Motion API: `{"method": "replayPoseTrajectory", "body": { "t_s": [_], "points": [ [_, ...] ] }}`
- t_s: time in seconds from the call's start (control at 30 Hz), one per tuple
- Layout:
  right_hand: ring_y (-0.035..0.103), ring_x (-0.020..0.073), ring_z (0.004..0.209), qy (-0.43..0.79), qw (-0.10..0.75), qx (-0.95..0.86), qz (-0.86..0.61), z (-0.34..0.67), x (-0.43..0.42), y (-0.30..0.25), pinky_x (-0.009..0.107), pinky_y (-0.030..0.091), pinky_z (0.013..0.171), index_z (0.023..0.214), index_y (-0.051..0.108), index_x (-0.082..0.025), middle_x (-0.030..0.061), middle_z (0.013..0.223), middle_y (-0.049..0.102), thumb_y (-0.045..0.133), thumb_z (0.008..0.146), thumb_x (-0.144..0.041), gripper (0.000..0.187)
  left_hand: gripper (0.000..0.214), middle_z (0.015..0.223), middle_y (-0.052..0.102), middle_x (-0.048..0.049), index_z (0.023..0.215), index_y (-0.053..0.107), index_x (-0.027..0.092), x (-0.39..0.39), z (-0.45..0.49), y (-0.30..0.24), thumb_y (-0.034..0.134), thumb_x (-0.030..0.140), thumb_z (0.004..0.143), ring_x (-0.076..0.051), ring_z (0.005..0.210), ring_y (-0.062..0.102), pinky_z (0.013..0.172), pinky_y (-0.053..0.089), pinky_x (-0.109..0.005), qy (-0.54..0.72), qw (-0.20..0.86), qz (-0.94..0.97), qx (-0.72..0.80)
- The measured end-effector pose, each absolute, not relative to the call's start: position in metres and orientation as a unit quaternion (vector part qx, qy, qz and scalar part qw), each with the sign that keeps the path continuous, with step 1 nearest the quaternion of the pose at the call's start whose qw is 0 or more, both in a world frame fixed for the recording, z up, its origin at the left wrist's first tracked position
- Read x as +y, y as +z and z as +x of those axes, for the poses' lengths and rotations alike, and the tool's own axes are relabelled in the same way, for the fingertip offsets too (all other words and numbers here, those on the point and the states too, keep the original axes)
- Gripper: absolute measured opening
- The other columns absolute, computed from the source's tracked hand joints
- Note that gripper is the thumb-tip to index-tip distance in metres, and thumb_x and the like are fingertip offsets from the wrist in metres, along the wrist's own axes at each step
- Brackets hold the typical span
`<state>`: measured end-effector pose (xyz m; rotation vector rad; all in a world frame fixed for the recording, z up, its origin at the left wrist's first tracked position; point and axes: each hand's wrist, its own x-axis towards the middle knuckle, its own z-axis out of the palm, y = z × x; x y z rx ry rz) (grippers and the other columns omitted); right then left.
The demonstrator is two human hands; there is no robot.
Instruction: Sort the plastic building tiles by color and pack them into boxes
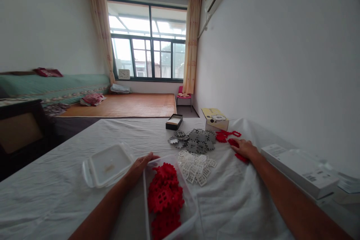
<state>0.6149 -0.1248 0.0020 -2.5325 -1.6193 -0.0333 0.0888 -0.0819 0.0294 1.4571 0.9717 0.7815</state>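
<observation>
In the head view, a clear plastic box point(190, 204) holds a heap of red gear-edged building pieces point(161, 195), some with square window-like cutouts. My left hand point(142, 165) grips the box at its far left corner. Over to the right, my right hand point(244, 149) has its fingers closed on a red plastic piece point(233, 142). More red pieces point(222, 136) lie just beyond it, and another red piece point(242, 158) sits under the palm. Grey gear-edged pieces point(197, 141) form a pile between the hands, with white window-frame pieces point(195, 167) nearer the box.
A clear lid point(111, 165) lies left of the box on the white cloth point(70, 168). Behind the piles stand a small black box point(173, 122) and a yellow carton point(215, 119). A long white box point(300, 170) lies along the right wall.
</observation>
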Motion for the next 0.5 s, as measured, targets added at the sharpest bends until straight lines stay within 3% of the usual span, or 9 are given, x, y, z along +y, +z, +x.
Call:
{"method": "replayPoseTrajectory", "body": {
  "t_s": [0.13, 0.5],
  "points": [
    [0.052, 0.0299, 0.107, -0.036, 0.047, -0.523, -0.850, 0.611, -0.121, 0.000, 0.043, 0.036, 0.087, 0.127, 0.047, -0.026, 0.0132, 0.115, 0.057, 0.045, 0.080, -0.046, 0.050, 0.063, 0.084, 0.071, -0.0104, 0.103, 0.067, 0.011, -0.082, 0.089, 0.029, 0.047, 0.064, 0.076, -0.025, 0.077, 0.064, 0.069, 0.047, -0.032, 0.340, 0.565, 0.623, 0.421],
    [0.061, 0.0230, 0.092, -0.037, 0.018, -0.539, -0.841, 0.610, -0.107, 0.019, 0.031, 0.040, 0.076, 0.118, 0.053, -0.020, 0.0130, 0.103, 0.064, 0.050, 0.077, -0.024, 0.041, 0.064, 0.088, 0.071, -0.0113, 0.100, 0.069, 0.012, -0.079, 0.088, 0.029, 0.047, 0.066, 0.074, -0.026, 0.081, 0.064, 0.072, 0.047, -0.033, 0.332, 0.561, 0.637, 0.410]
  ]
}}
